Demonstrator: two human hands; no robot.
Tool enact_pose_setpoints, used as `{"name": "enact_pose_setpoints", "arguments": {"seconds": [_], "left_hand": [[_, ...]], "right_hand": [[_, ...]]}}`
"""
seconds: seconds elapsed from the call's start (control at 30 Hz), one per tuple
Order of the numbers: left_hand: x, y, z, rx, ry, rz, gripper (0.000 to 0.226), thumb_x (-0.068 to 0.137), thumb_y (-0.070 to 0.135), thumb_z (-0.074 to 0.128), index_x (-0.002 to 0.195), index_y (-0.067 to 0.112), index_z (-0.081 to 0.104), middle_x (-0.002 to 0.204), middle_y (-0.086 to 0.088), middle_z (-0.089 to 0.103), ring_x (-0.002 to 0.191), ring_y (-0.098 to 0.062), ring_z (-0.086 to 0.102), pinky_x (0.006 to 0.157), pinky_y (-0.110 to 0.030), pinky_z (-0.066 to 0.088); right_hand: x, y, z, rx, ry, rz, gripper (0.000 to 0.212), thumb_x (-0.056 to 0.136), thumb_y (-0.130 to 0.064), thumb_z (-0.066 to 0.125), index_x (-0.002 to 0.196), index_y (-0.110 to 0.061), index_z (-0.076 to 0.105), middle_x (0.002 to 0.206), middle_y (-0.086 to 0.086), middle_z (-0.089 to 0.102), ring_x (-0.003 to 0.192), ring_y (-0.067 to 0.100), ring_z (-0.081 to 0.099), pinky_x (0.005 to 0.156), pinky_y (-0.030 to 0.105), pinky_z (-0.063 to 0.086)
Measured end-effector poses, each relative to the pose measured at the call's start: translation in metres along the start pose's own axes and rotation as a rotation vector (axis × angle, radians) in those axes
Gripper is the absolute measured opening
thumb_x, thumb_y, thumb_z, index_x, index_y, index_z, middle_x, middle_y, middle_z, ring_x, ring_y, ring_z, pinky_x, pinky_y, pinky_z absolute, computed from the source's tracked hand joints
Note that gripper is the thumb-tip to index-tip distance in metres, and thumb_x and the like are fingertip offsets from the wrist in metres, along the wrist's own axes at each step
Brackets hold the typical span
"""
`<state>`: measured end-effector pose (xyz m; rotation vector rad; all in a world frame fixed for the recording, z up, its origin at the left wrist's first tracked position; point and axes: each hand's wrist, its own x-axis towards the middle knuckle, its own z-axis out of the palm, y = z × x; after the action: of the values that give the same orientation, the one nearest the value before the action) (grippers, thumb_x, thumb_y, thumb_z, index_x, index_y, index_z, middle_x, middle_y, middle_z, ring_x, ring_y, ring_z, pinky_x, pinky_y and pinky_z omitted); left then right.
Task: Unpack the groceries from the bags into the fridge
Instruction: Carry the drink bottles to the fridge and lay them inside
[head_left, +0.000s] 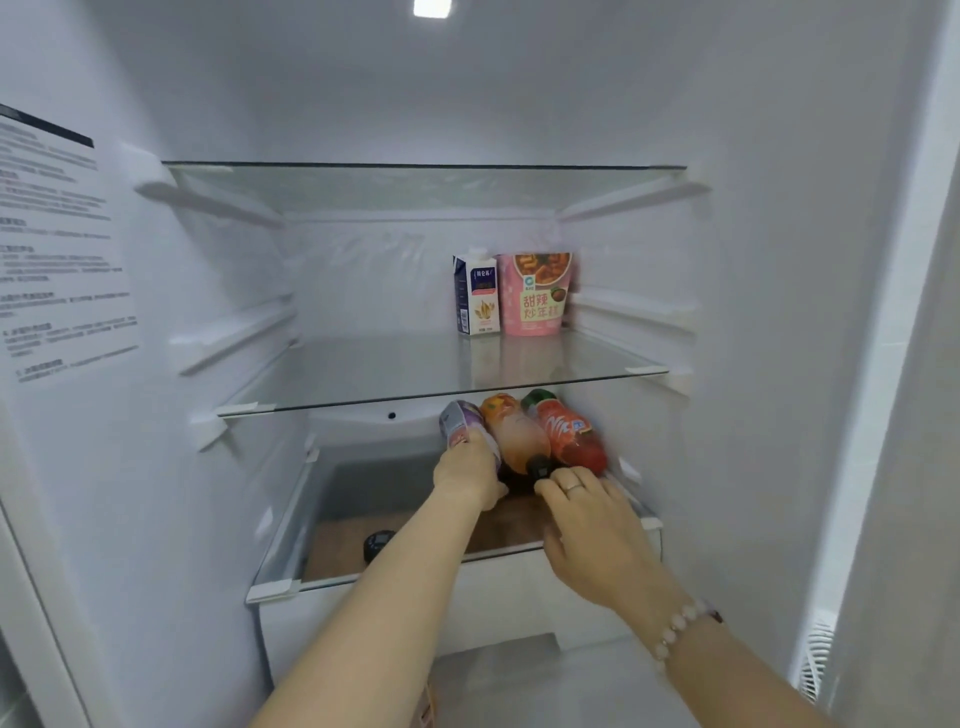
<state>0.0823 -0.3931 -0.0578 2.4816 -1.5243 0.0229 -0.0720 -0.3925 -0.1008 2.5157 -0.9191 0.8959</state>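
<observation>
In the lower centre of the frame, the left hand (467, 470) grips the purple bottle (458, 423), laying it on the lower glass shelf (280, 586) beside the orange bottle (514, 434), while the right hand (589, 517) touches that one's cap with straight fingers; next comes, I think, a gentle letting go.

The sticker (62, 249) ran off the left edge, its print too blurred to read. The left hand (467, 470) hid the near end of the purple bottle (460, 423), itself smeared. A dark round thing (378, 543) under the shelf (272, 590) could not be identified.
</observation>
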Motion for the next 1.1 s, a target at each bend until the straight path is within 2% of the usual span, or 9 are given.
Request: {"name": "enact_pose_setpoints", "arguments": {"seconds": [0.17,0.33,0.47,0.6,0.7,0.77,0.87,0.93,1.1], "left_hand": [[0.013,0.006,0.001,0.054,-0.071,-0.041,0.076,0.084,0.035,0.067,0.142,0.005,0.026,0.124,-0.013,0.055,0.108,-0.028,0.056,0.086,-0.031,0.046],[0.015,0.003,0.004,0.064,-0.001,0.006,0.080,0.085,0.032,0.066,0.142,0.003,0.018,0.122,-0.016,0.055,0.107,-0.030,0.057,0.083,-0.033,0.047],[0.009,-0.002,-0.004,0.078,-0.055,0.058,0.074,0.087,0.043,0.061,0.139,0.004,0.025,0.117,-0.012,0.058,0.102,-0.026,0.059,0.085,-0.032,0.048],[-0.014,-0.008,-0.035,0.236,-0.103,0.168,0.070,0.092,0.054,0.043,0.142,0.008,0.028,0.128,-0.012,0.054,0.111,-0.026,0.054,0.090,-0.034,0.045],[-0.043,-0.023,-0.062,0.254,-0.018,0.284,0.058,0.090,0.053,0.047,0.134,0.016,0.043,0.126,-0.008,0.056,0.108,-0.024,0.055,0.087,-0.033,0.046],[-0.067,-0.038,-0.073,0.234,-0.083,0.289,0.060,0.087,0.052,0.054,0.135,0.018,0.043,0.127,-0.006,0.055,0.111,-0.024,0.054,0.087,-0.032,0.045],[-0.097,-0.060,-0.074,0.290,-0.271,0.147,0.075,0.077,0.057,0.063,0.136,0.016,0.041,0.131,-0.005,0.052,0.114,-0.024,0.053,0.093,-0.035,0.047],[-0.110,-0.068,-0.066,0.274,-0.345,0.080,0.072,0.073,0.055,0.069,0.130,0.016,0.047,0.122,-0.004,0.057,0.103,-0.022,0.057,0.084,-0.033,0.050],[-0.131,-0.073,-0.053,0.240,-0.222,0.082,0.047,0.070,0.038,0.077,0.099,0.018,0.046,0.104,-0.004,0.058,0.084,-0.019,0.053,0.064,-0.028,0.044]], "right_hand": [[0.005,-0.001,-0.007,-0.002,-0.002,0.021,0.053,0.046,-0.021,0.084,0.097,-0.017,0.070,0.088,-0.002,0.068,0.079,0.016,0.066,0.063,0.029,0.056],[0.003,-0.002,-0.004,-0.026,-0.043,0.001,0.056,0.047,-0.022,0.082,0.100,-0.015,0.069,0.089,0.000,0.067,0.080,0.017,0.065,0.064,0.029,0.055],[0.003,-0.003,0.000,-0.042,-0.110,0.036,0.050,0.048,-0.024,0.080,0.097,-0.017,0.068,0.090,0.000,0.067,0.080,0.018,0.064,0.063,0.030,0.054],[0.004,-0.013,-0.002,-0.054,-0.221,0.026,0.041,0.078,-0.025,0.062,0.118,-0.017,0.056,0.119,0.003,0.056,0.111,0.022,0.053,0.087,0.035,0.046],[0.008,-0.023,-0.003,-0.049,-0.205,-0.002,0.043,0.082,-0.024,0.056,0.124,-0.015,0.052,0.125,0.005,0.052,0.119,0.024,0.047,0.092,0.036,0.041],[0.011,-0.034,-0.005,-0.032,-0.198,-0.012,0.045,0.079,-0.024,0.059,0.123,-0.014,0.053,0.123,0.007,0.054,0.118,0.027,0.048,0.090,0.038,0.041],[0.014,-0.052,-0.006,-0.012,-0.216,-0.048,0.050,0.083,-0.026,0.056,0.130,-0.016,0.044,0.132,0.005,0.046,0.124,0.024,0.040,0.097,0.036,0.037],[0.015,-0.063,-0.006,0.004,-0.231,-0.058,0.051,0.085,-0.026,0.055,0.133,-0.017,0.040,0.135,0.003,0.042,0.127,0.022,0.036,0.099,0.034,0.034],[0.008,-0.080,-0.009,0.039,-0.247,-0.108,0.053,0.085,-0.023,0.054,0.135,-0.016,0.037,0.137,0.003,0.040,0.129,0.022,0.034,0.100,0.033,0.033]]}}
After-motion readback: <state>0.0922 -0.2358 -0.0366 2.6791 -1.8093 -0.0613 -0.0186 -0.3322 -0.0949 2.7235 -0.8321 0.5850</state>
